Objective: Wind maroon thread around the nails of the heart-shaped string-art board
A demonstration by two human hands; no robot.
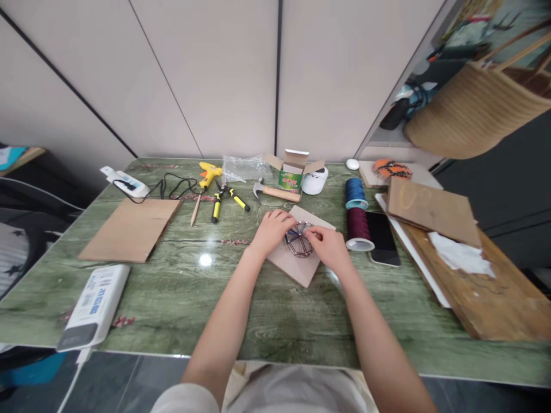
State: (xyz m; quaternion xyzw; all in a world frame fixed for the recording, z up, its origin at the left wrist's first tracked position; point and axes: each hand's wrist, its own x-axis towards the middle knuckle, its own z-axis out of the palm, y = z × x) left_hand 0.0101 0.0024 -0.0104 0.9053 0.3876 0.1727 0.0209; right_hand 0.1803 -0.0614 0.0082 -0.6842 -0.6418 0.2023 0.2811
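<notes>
A round wire frame of dark wire with blue strands at its hub sits near the table's middle, on a square tan board set at an angle on the green wood-pattern table. The left hand is curled against the frame's left side; whether it grips cannot be confirmed. The right hand has its fingertips pressed together, pinching the wire at the frame's upper right.

Along the far edge of the table lie a yellow glue gun, yellow-handled pliers, and a claw hammer. Right of the hands stand a blue thread spool and a maroon thread spool, just beside a black smartphone. A cardboard sheet lies toward the left edge, and a white box overhangs the near-left corner. A wooden plank occupies the right edge.
</notes>
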